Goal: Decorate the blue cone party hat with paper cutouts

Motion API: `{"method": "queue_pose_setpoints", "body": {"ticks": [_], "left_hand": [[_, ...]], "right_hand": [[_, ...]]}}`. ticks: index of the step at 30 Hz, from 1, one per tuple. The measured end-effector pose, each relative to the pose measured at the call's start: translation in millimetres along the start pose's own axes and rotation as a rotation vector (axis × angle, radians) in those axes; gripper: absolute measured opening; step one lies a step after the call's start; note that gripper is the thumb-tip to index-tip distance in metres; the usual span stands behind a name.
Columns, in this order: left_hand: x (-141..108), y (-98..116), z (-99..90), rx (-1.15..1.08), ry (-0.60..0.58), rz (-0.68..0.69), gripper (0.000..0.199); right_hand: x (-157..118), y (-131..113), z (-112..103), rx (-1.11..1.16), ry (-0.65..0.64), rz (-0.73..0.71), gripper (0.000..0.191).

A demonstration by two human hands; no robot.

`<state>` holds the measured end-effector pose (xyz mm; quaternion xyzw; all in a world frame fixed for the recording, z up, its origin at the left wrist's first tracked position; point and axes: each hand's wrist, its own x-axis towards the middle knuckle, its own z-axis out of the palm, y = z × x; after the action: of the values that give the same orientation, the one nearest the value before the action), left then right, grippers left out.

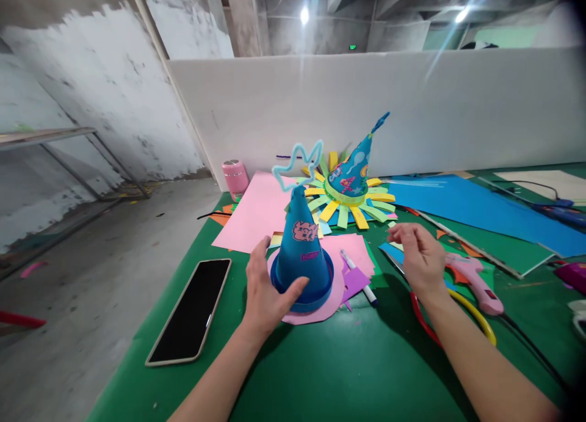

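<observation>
A blue cone hat [297,257] stands upright on a round pink paper base, with a light blue fuzzy wire star [297,162] at its tip and pink and purple pieces on its front. My left hand [270,287] is at the hat's lower left, thumb and fingers spread beside it. Over the scissors [425,321] on the right, my right hand [419,257] is raised with its fingers curled together; what they pinch, if anything, is too small to make out. A white marker [361,281] and purple paper [354,283] lie right of the hat.
A black-screened phone [191,312] lies at the left of the green table [320,373]. Behind are a pink can [235,179], pink paper [249,217] and a second decorated cone hat [352,174]. A pink glue gun [478,281] and blue sheets [485,208] are at right.
</observation>
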<state>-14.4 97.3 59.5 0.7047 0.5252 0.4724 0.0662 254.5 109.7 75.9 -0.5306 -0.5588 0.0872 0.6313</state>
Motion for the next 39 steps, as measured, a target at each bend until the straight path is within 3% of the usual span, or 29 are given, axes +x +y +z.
{"method": "queue_pose_setpoints", "body": {"ticks": [3,5,13,16,19,21,27,39], "left_hand": [[0.4,7.5,12.4,0.067,-0.092,-0.085,0.104],[2.3,12.1,19.4,0.082,-0.095,-0.144,0.109],[9.4,15.4,27.8,0.041,-0.062,-0.227,0.095],[9.6,12.8,25.3,0.026,-0.082,-0.223,0.095],[11.1,14.4,20.6,-0.003,-0.075,-0.211,0.096],[13.5,17.2,17.3,-0.033,-0.045,-0.179,0.093],[21.8,23.2,14.3,-0.102,-0.009,-0.082,0.073],[23.4,34.7,21.7,-0.085,0.062,-0.128,0.056]], "right_hand": [[1.7,-1.9,-2.3,0.026,0.027,0.030,0.016],[3.5,-1.8,-8.1,0.033,0.039,0.056,0.017],[-8.2,10.1,-40.7,-0.017,0.013,0.172,0.024],[-18.1,-3.4,-27.1,0.020,-0.135,0.193,0.021],[-25.0,-27.7,3.1,0.142,-0.443,0.181,0.026],[-26.7,-40.6,25.3,0.196,-0.553,0.149,0.034],[-26.9,-40.3,67.5,0.268,-0.551,0.124,0.038],[-30.7,-43.8,71.7,0.260,-0.506,0.127,0.023]]}}
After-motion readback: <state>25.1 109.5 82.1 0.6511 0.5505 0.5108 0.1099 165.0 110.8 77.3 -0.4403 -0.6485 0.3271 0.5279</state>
